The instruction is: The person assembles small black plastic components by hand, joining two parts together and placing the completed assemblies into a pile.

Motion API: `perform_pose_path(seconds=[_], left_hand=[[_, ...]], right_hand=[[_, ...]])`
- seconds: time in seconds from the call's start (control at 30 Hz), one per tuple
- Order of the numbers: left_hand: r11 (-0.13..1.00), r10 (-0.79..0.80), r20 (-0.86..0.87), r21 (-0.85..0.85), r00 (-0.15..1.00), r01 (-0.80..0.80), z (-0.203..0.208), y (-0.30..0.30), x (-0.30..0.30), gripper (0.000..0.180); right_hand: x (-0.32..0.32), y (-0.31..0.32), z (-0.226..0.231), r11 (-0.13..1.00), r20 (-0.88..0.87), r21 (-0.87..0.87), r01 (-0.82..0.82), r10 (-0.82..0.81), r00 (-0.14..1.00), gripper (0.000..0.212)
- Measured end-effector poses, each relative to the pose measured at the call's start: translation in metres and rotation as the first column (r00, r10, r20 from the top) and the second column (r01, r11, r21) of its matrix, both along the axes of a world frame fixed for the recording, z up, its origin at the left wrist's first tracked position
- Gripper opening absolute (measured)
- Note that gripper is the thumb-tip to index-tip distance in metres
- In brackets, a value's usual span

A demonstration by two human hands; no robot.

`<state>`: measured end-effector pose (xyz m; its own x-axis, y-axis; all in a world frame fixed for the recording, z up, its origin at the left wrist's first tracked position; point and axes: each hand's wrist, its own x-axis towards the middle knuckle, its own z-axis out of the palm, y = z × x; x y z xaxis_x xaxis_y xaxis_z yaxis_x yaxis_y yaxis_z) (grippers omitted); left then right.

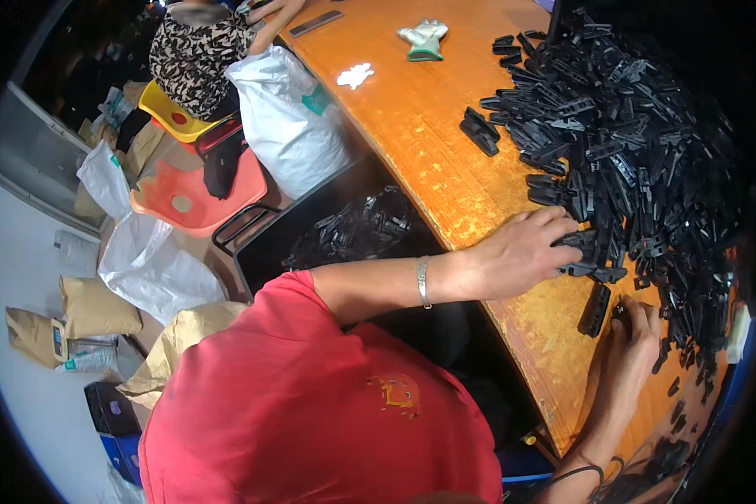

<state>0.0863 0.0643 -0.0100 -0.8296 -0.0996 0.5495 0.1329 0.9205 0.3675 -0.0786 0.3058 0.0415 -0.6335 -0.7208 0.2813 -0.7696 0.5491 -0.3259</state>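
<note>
Now the left hand (525,252) spreads open on black plastic clips (581,252) at the heap's (630,134) near edge; beside it, right hand (634,336) pinches one clip (620,309). Light, stiff, probably best gripped mid-body.

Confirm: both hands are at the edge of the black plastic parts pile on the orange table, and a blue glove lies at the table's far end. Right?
Not quite. In the head view the glove is white and green, not blue. The rest holds: the left hand and right hand are at the edge of the black plastic parts pile on the orange table.
</note>
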Motion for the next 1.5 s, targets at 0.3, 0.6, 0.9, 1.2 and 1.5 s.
perform_pose_path(seconds=[0.3, 0.6, 0.9, 1.2, 1.5], left_hand=[[0.995, -0.096, -0.112, -0.03, 0.989, 0.093, -0.003, 0.001, -0.002, 0.032], [0.979, -0.082, -0.194, -0.201, 0.978, 0.042, -0.001, 0.016, -0.013, 0.017], [0.933, -0.142, -0.227, -0.357, 0.963, 0.053, 0.004, 0.025, -0.017, 0.011], [0.982, -0.127, -0.229, -0.169, 0.965, 0.089, -0.006, 0.015, -0.017, 0.035], [0.977, -0.073, -0.08, -0.207, 0.994, 0.056, 0.008, 0.024, -0.012, 0.035]], right_hand=[[0.005, -0.009, -0.008, 0.992, -0.03, -0.024, -0.128, 0.127, 0.991, 0.044], [0.008, -0.009, -0.007, 0.977, -0.2, 0.026, -0.211, 0.212, 0.956, 0.038], [0.004, 0.003, -0.018, 0.959, -0.285, -0.055, -0.28, 0.254, 0.924, 0.026], [0.012, -0.004, -0.01, 0.957, -0.261, -0.162, -0.242, 0.196, 0.945, 0.023], [0.027, 0.001, 0.002, 0.956, -0.092, -0.221, -0.193, 0.176, 0.98, 0.015]])
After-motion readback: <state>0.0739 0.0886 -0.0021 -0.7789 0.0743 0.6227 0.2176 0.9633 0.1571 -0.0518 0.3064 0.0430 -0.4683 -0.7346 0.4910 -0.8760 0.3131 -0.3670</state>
